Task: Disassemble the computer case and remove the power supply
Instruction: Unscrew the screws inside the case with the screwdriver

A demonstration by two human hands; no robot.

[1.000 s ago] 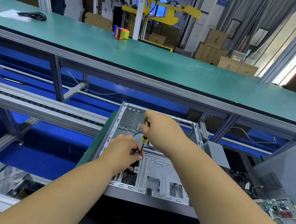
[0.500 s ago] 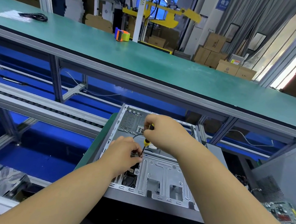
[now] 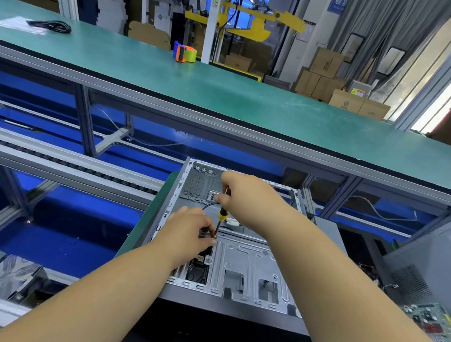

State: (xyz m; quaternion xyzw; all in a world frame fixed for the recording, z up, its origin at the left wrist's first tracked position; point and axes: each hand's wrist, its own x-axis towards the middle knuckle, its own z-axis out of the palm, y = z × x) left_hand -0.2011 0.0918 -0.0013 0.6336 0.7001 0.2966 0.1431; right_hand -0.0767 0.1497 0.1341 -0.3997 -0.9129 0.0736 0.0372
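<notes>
An open grey computer case (image 3: 248, 266) lies on its side in front of me, its bare metal tray facing up. My right hand (image 3: 246, 197) grips the black and yellow handle of a screwdriver (image 3: 222, 214), whose shaft points down into the case. My left hand (image 3: 188, 233) sits just left of the shaft, fingers curled and pinching around the tip near a metal bracket; what lies under the fingertips is hidden. A black cable loops behind the screwdriver. I cannot see the power supply.
A long green bench (image 3: 226, 88) runs across behind the case, carrying a tape dispenser (image 3: 184, 52) and a coiled black cable (image 3: 52, 26). A circuit board (image 3: 435, 326) and another grey case (image 3: 436, 262) stand at the right. Aluminium conveyor rails (image 3: 54, 160) pass at the left.
The view has shifted slightly. Both hands stay at the same spot in the case, the screwdriver still upright between them.
</notes>
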